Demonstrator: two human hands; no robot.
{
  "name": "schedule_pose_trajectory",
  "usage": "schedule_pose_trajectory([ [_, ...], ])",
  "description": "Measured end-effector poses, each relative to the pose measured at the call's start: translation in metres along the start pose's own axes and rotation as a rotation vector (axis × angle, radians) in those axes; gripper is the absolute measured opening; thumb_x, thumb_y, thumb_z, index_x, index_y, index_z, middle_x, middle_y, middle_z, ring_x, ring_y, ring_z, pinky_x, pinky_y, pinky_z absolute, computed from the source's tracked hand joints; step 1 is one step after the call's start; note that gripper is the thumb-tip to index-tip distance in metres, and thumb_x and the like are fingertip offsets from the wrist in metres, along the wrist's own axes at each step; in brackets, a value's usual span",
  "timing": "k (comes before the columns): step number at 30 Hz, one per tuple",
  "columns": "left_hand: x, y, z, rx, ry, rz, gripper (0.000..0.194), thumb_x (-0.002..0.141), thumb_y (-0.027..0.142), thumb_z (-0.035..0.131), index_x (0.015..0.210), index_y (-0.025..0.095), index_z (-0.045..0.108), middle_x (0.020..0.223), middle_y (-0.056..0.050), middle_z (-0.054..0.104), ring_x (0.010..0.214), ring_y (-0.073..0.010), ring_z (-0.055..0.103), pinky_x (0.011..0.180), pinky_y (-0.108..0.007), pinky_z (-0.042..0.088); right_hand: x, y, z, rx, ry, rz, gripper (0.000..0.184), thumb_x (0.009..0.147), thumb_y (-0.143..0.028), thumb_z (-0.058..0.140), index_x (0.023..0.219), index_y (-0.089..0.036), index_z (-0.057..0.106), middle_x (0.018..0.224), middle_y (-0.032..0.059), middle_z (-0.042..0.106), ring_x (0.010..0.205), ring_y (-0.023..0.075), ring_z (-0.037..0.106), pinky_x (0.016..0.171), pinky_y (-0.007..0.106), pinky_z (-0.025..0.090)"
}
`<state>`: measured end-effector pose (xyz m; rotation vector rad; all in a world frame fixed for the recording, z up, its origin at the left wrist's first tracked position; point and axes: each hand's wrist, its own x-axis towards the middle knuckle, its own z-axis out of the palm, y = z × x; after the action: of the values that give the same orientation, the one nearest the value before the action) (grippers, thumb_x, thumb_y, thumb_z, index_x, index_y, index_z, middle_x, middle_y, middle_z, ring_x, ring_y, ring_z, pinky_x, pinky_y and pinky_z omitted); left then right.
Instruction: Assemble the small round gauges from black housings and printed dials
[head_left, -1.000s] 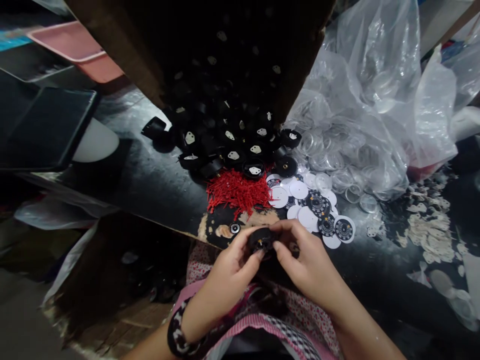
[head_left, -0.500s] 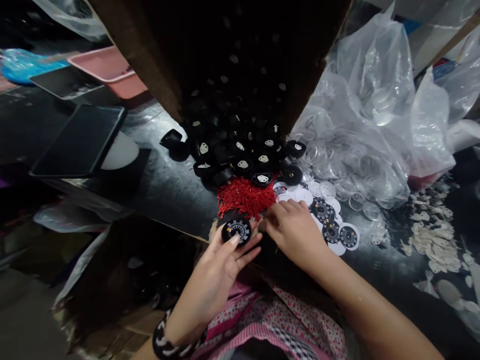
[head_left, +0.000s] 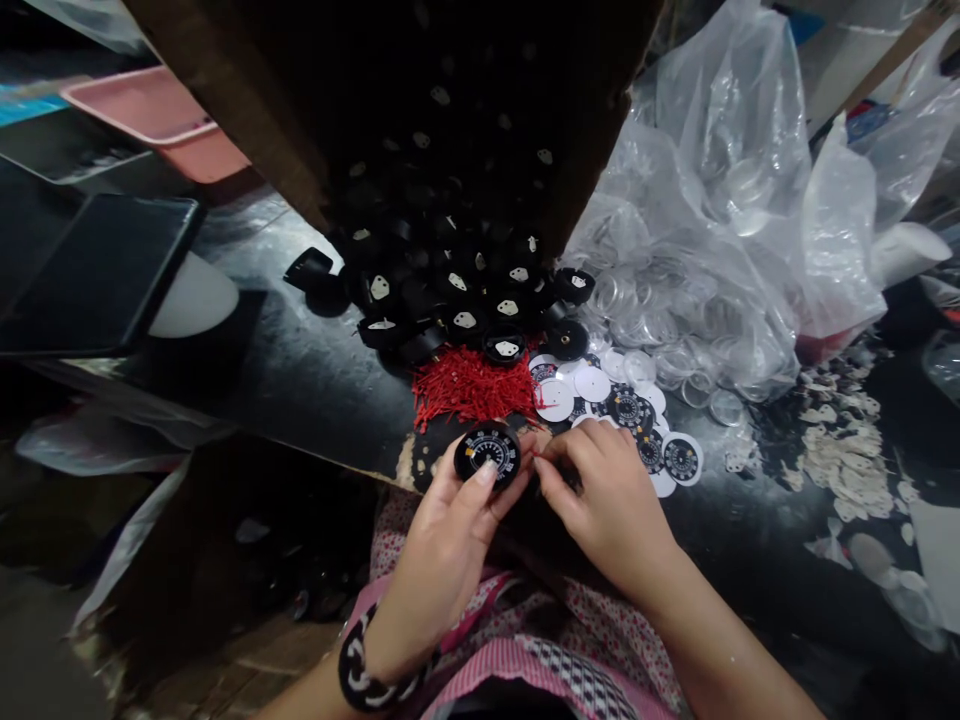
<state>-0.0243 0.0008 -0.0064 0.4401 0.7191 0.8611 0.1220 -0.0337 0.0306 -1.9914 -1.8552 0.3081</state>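
Note:
My left hand (head_left: 442, 535) is closed around a round black gauge (head_left: 480, 450), its numbered dial face turned up and my thumb lying on the dial. Just right of it, my right hand (head_left: 607, 480) has thumb and forefinger pinched together. A tiny red tip shows at that pinch, like one of the thin red pointers (head_left: 476, 385) heaped beyond the gauge. Printed dial discs (head_left: 630, 405), some white side up, lie in a loose pile beyond my right hand. Black round housings (head_left: 420, 300), several with small pale plates inside, spill out behind the red heap.
A large cardboard box (head_left: 225, 110) opens toward me behind the housings. Clear plastic bags and round clear covers (head_left: 675, 330) are at the right, with pale metal plates (head_left: 847, 450) nearer the edge. A tablet (head_left: 97, 270) and a pink tray (head_left: 157, 120) are at left.
Both hands were together on the black piece; the left has since turned its dial upward. My right hand went to the red heap's near edge, then came back beside the gauge, fingers pinched.

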Motion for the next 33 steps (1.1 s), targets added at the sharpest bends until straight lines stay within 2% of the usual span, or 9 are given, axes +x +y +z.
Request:
schedule_pose_trajectory([
  [3, 0.001, 0.003, -0.002, 0.021, -0.035, 0.012, 0.025, 0.093, 0.028, 0.057, 0.117, 0.025, 0.060, 0.117, -0.006, 0.073, 0.114, -0.0216, 0.065, 0.104, -0.038, 0.049, -0.002, 0.001, -0.005, 0.146, 0.028, 0.012, 0.010, 0.093, -0.022, 0.056, 0.083, -0.021, 0.057, 0.086, 0.0043, 0.063, 0.084, 0.0220, 0.056, 0.077, 0.036, 0.037],
  [5, 0.005, 0.004, -0.002, 0.070, -0.001, 0.055, 0.035, 0.093, 0.029, 0.057, 0.128, 0.030, 0.053, 0.117, -0.004, 0.072, 0.111, -0.0195, 0.066, 0.104, -0.037, 0.048, -0.004, 0.001, -0.009, 0.312, 0.028, 0.020, 0.010, 0.093, -0.021, 0.055, 0.084, -0.021, 0.058, 0.085, 0.0025, 0.062, 0.083, 0.0197, 0.056, 0.077, 0.034, 0.039],
  [8, 0.012, 0.000, -0.001, 0.205, -0.005, 0.048, 0.040, 0.091, 0.030, 0.061, 0.129, 0.034, 0.053, 0.122, 0.000, 0.070, 0.117, -0.0182, 0.063, 0.104, -0.032, 0.047, -0.005, -0.001, -0.011, 0.428, 0.009, 0.008, 0.008, 0.094, -0.019, 0.055, 0.088, -0.021, 0.059, 0.085, 0.0012, 0.062, 0.083, 0.0178, 0.057, 0.078, 0.032, 0.040],
  [10, 0.015, -0.006, 0.002, 0.281, -0.064, 0.013, 0.034, 0.090, 0.030, 0.063, 0.123, 0.032, 0.058, 0.126, 0.001, 0.067, 0.123, -0.0192, 0.058, 0.107, -0.031, 0.044, -0.005, -0.001, -0.011, 0.387, 0.004, 0.013, 0.008, 0.094, -0.017, 0.054, 0.089, -0.021, 0.059, 0.087, 0.0020, 0.062, 0.083, 0.0181, 0.056, 0.078, 0.033, 0.039],
  [13, 0.015, -0.009, 0.007, 0.383, -0.107, 0.039, 0.031, 0.090, 0.032, 0.061, 0.121, 0.030, 0.060, 0.130, 0.000, 0.064, 0.127, -0.0204, 0.054, 0.111, -0.032, 0.039, -0.004, -0.001, -0.011, 0.310, -0.006, 0.036, 0.010, 0.094, -0.016, 0.053, 0.087, -0.020, 0.059, 0.087, 0.0028, 0.062, 0.083, 0.0188, 0.056, 0.076, 0.034, 0.037],
  [17, 0.011, -0.003, 0.010, 0.532, -0.103, 0.081, 0.031, 0.089, 0.032, 0.061, 0.120, 0.026, 0.060, 0.127, -0.003, 0.066, 0.124, -0.0228, 0.057, 0.106, -0.033, 0.044, -0.007, -0.001, -0.012, 0.278, -0.012, 0.050, 0.011, 0.094, -0.018, 0.052, 0.084, -0.020, 0.058, 0.084, 0.0020, 0.062, 0.079, 0.0183, 0.056, 0.074, 0.034, 0.035],
  [23, 0.007, 0.001, 0.007, 0.596, -0.108, 0.126, 0.027, 0.086, 0.032, 0.064, 0.112, 0.026, 0.063, 0.116, -0.003, 0.070, 0.113, -0.0233, 0.063, 0.097, -0.032, 0.050, -0.009, -0.003, -0.016, 0.359, -0.010, 0.067, 0.013, 0.094, -0.018, 0.051, 0.082, -0.021, 0.057, 0.081, 0.0010, 0.062, 0.078, 0.0176, 0.055, 0.074, 0.032, 0.037],
  [28, 0.002, 0.000, 0.004, 0.742, -0.091, 0.206, 0.023, 0.085, 0.027, 0.063, 0.108, 0.028, 0.066, 0.108, -0.001, 0.071, 0.104, -0.0215, 0.067, 0.093, -0.031, 0.051, -0.016, -0.008, -0.015, 0.294, -0.023, 0.084, 0.019, 0.094, -0.016, 0.051, 0.076, -0.020, 0.053, 0.076, 0.0007, 0.061, 0.074, 0.0177, 0.054, 0.071, 0.032, 0.036],
  [33, -0.002, 0.003, 0.001, 0.821, -0.103, 0.277, 0.027, 0.086, 0.023, 0.061, 0.111, 0.031, 0.067, 0.110, 0.002, 0.071, 0.104, -0.0198, 0.067, 0.094, -0.028, 0.050, -0.022, -0.015, -0.010, 0.257, 0.025, 0.101, 0.020, 0.093, -0.016, 0.049, 0.074, -0.021, 0.050, 0.073, 0.0009, 0.059, 0.071, 0.0176, 0.053, 0.068, 0.031, 0.036],
])
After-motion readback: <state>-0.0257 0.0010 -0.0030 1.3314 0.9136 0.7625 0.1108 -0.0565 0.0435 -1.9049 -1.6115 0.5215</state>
